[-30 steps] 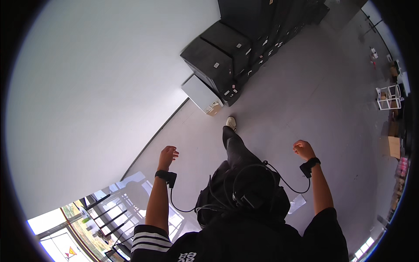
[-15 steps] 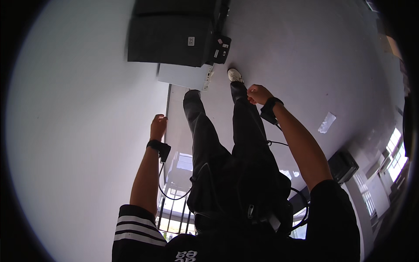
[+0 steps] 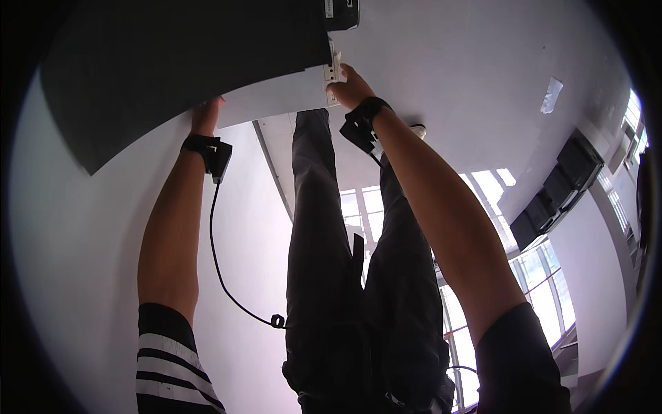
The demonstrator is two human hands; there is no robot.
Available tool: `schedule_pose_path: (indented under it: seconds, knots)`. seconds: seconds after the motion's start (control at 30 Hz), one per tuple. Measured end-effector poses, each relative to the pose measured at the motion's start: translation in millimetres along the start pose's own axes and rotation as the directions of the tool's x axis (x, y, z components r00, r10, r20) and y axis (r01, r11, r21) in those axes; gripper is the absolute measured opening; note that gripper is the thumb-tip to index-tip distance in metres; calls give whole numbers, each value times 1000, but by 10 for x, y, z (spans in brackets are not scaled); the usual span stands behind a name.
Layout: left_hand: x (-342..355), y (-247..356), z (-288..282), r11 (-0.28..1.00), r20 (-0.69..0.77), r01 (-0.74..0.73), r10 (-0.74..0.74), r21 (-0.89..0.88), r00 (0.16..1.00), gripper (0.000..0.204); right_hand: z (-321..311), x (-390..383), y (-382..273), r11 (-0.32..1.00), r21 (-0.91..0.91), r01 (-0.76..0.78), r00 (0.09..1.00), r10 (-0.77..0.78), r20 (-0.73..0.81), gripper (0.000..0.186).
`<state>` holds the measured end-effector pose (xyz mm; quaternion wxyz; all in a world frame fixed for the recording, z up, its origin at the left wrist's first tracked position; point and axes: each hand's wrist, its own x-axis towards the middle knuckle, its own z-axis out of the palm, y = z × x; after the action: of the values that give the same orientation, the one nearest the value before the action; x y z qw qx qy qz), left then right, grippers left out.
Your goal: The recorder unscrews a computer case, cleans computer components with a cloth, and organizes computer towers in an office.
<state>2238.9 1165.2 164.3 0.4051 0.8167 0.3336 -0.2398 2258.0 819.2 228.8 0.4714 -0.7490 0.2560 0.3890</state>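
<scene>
A large black case (image 3: pixel 186 48) fills the upper left, with a pale, low box (image 3: pixel 272 96) just below its front edge. My left hand (image 3: pixel 205 117) reaches to that edge at the pale box; most of its fingers are hidden. My right hand (image 3: pixel 350 87) grips the pale box's right end, beside small dark openings. Both wrists wear black strapped devices with cables.
A white wall (image 3: pixel 83 262) runs along my left. Another small black case (image 3: pixel 339 12) sits at the top. A white scrap (image 3: pixel 551 94) lies on the gray floor to the right, with dark equipment (image 3: pixel 555 190) beyond my right arm. My legs are below.
I have come closer to the cases and bent over them. Both hands moved forward and up to the pale box, and the black case fills more of the view.
</scene>
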Motion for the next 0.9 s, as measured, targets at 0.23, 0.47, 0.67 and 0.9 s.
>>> schedule_pose_path:
  seconds: [0.23, 0.47, 0.67, 0.9]
  knots:
    - [-446, 801, 280, 790, 301, 461, -361, -404, 883, 48, -281, 352, 202, 986, 130, -108, 992, 99, 73, 73]
    - [-861, 1116, 490, 786, 240, 429, -357, -445, 903, 62, -637, 547, 643, 983, -77, 166, 980, -156, 120, 44]
    - [-1100, 1333, 673, 896, 145, 257, -218, -363, 965, 50, -903, 97, 856, 913, 400, -77, 995, 97, -31, 32]
    - [-1869, 1907, 1541, 970, 316, 167, -106, -174, 943, 26, -1833, -786, 1760, 890, 455, -18, 944, 166, -286, 35]
